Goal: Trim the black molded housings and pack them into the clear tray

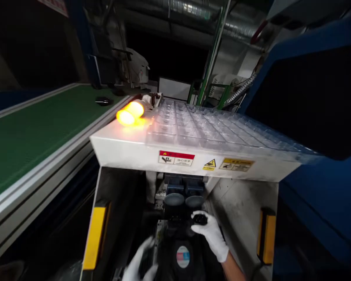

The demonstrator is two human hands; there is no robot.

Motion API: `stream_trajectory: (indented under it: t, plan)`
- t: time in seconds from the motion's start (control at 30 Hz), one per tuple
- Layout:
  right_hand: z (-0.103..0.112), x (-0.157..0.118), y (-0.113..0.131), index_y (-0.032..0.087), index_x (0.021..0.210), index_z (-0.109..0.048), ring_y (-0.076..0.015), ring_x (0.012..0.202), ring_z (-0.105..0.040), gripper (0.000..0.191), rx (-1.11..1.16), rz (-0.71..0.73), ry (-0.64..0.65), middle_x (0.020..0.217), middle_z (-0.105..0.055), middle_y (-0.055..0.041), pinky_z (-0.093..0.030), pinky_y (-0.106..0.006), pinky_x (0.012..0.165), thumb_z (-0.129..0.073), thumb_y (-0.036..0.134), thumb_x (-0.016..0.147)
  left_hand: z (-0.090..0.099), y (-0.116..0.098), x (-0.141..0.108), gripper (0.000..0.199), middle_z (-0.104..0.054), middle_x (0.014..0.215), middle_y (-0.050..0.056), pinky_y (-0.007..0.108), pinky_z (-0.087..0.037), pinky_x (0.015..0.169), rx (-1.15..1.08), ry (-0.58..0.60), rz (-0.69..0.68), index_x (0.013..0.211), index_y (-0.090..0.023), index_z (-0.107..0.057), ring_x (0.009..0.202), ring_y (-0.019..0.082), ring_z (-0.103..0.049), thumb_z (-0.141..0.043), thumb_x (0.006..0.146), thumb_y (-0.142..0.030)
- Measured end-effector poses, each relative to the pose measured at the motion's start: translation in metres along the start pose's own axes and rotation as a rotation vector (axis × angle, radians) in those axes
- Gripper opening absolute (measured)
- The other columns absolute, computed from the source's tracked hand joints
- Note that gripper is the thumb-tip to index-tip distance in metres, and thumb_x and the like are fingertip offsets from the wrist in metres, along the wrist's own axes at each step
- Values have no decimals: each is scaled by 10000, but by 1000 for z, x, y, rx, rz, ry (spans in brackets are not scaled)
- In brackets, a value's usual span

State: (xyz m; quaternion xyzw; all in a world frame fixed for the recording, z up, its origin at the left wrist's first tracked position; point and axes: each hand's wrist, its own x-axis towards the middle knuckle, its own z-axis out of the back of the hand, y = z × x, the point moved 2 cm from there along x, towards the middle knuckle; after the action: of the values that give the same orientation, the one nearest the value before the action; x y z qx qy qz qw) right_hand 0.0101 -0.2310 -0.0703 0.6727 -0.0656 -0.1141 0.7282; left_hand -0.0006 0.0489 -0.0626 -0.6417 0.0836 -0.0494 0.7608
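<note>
My right hand (211, 233), in a white glove, is closed around a small black part (200, 219), with the fingers above it and the thumb below. It is inside the machine's opening, just below two round grey pads (174, 200) set side by side. My left hand (139, 262), also gloved in white, is low at the bottom edge and slightly blurred. Its thumb and fingers are apart, and I see nothing between them. Between my hands is a black fixture (178, 242) with an oval red-and-blue sticker (183, 256).
Clear plastic trays (199, 125) with many pockets lie on the white machine top (119, 146), beside glowing orange lamps (130, 113). Yellow-faced blocks (94, 238) flank the opening. A green conveyor belt (38, 125) runs along the left, carrying a dark part (103, 101).
</note>
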Motion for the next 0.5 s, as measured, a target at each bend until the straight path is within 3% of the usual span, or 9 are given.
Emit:
stream_trajectory:
  t: [0.1, 0.2, 0.27, 0.37, 0.5]
  plan:
    - [-3, 14, -7, 192, 812, -715, -251, 865, -680, 309, -11, -38, 102, 859, -750, -40, -505, -361, 852, -763, 79, 528, -41, -12, 61, 465, -676, 1126, 70, 384, -458, 991, -121, 323, 26, 1219, -228, -603, 1121, 270, -581, -701, 772, -308]
    - [-7, 17, -7, 194, 730, -710, -240, 795, -679, 252, -23, -25, 161, 773, -742, -25, -507, -347, 809, -709, 39, 533, -66, -19, 99, 311, -726, 900, 75, 327, -524, 785, -178, 544, 53, 953, -152, -724, 860, 243, -653, -774, 668, -263]
    - [-11, 20, -5, 196, 668, -685, -220, 726, -669, 225, -32, -9, 162, 719, -726, -12, -510, -323, 746, -655, 16, 537, -73, -20, 107, 220, -710, 777, 65, 281, -503, 664, -177, 564, 65, 819, -125, -729, 718, 195, -627, -784, 643, -243]
    - [-14, 21, -2, 201, 633, -653, -206, 691, -653, 212, -49, 3, 134, 682, -706, -3, -506, -315, 717, -627, 11, 542, -77, -19, 102, 179, -653, 689, 38, 241, -443, 590, -179, 499, 80, 732, -108, -697, 621, 134, -546, -778, 648, -244]
    - [8, 13, 2, 211, 633, -646, -206, 674, -642, 94, -67, -19, 127, 651, -687, -4, -527, -370, 726, -727, 163, 626, -79, -12, 91, 186, -621, 669, 16, 230, -413, 570, -177, 380, 121, 732, -114, -683, 608, 120, -512, -783, 597, -191]
